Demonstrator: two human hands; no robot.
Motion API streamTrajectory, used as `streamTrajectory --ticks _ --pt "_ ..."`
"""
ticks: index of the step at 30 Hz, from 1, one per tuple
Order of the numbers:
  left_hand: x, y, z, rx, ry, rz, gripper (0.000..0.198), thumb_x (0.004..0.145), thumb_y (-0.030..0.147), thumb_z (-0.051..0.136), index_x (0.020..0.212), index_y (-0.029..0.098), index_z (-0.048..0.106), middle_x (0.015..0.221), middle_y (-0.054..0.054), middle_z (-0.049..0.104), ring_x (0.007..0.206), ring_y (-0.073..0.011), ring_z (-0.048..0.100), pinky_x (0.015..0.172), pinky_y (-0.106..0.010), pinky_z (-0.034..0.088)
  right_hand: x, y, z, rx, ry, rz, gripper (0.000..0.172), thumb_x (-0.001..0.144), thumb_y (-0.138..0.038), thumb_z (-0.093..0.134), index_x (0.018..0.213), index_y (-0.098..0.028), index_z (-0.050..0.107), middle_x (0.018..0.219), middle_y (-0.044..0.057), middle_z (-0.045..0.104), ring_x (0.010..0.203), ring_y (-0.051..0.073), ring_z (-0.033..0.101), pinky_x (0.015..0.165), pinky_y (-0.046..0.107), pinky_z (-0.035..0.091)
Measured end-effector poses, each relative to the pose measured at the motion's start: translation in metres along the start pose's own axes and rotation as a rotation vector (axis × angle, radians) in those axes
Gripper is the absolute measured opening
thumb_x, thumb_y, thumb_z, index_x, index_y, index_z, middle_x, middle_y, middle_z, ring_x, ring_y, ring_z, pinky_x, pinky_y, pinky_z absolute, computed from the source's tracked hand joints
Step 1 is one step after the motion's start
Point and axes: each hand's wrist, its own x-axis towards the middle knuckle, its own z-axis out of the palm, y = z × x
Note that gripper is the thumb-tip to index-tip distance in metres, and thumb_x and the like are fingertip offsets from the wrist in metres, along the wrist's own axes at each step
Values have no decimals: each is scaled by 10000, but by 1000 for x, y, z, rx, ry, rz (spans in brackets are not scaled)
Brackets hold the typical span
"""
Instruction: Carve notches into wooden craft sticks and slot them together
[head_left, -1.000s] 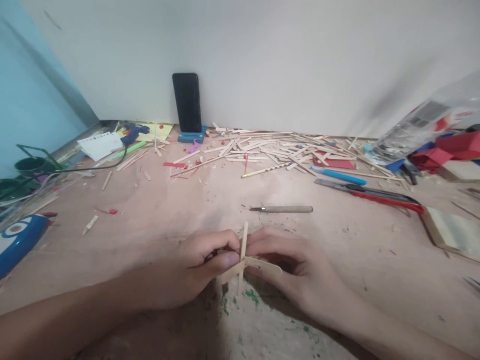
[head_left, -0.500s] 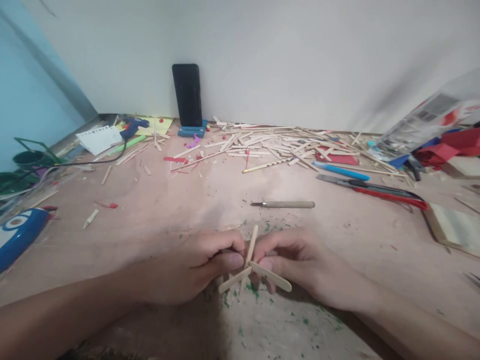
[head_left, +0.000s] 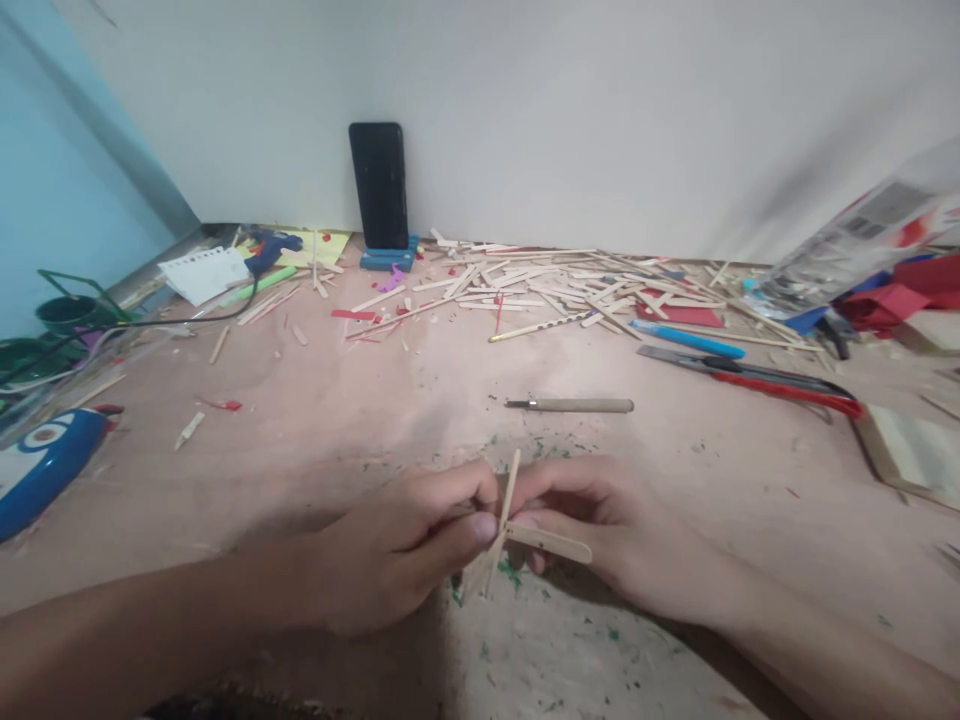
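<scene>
Between my two hands is a small assembly of wooden craft sticks [head_left: 551,541], its pieces meeting near one centre. One stick points up and away, another reaches right with a rounded end, and a blurred one slants down toward me. My left hand [head_left: 420,535] is closed, thumb and bent index finger pinching the assembly from the left. My right hand [head_left: 600,520] is closed on its right side, the fingertips partly hidden behind the sticks. Just beyond my hands lies a carving tool [head_left: 581,405] with a wooden handle and a dark metal tip.
Loose craft sticks [head_left: 517,285] are heaped along the wall. A phone [head_left: 379,187] stands in a blue holder [head_left: 388,256]. At right lie a utility knife [head_left: 787,387], a blue pen [head_left: 688,340] and a wood block [head_left: 911,455]. Green shavings [head_left: 555,640] dot the table.
The stick assembly has turned in my hands: the lower-left stick now slants more steeply down, and the right-hand one lies flatter. My head view has shifted slightly.
</scene>
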Motion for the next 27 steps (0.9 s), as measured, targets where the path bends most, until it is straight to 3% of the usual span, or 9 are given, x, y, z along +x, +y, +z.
streamTrajectory --ticks 4,11,17,21,23,27 --pt "1 1 -1 -17 -12 2 268 1119 359 447 893 216 465 776 45 420 727 -140 404 691 -281 340 1 -1 1 -27 -9 -18 339 925 -519 782 871 -187 741 705 -5 633 651 126 522 598 261 409" --pt "2 -2 -3 5 -4 2 274 1119 382 444 914 210 503 856 20 495 789 -143 449 741 -269 380 2 0 1 -33 10 -45 346 934 -530 771 922 -184 766 807 26 677 683 133 562 620 264 466" --pt "3 -9 -1 121 146 51 255 1083 368 501 904 202 574 699 54 438 619 -113 392 599 -261 327 3 5 0 37 163 -82 249 937 -448 789 1040 -223 813 949 47 721 696 139 650 608 255 559" --pt "6 -12 0 233 348 101 212 1039 315 562 890 189 646 689 40 534 580 -101 443 574 -255 340 4 10 -5 9 381 -204 249 995 -457 716 991 -237 833 1095 65 748 647 110 644 570 242 563" --pt "7 -12 0 230 389 88 209 1023 298 576 868 186 659 678 37 577 568 -99 470 567 -249 353 4 10 -6 -72 429 -253 243 1006 -446 702 972 -246 836 1194 66 733 683 111 653 591 243 569" --pt "10 -9 0 226 375 36 201 1005 293 590 870 178 685 682 30 627 563 -98 499 570 -241 378 2 5 1 -223 340 -201 209 955 -425 768 969 -220 806 897 37 739 643 122 616 584 241 521"
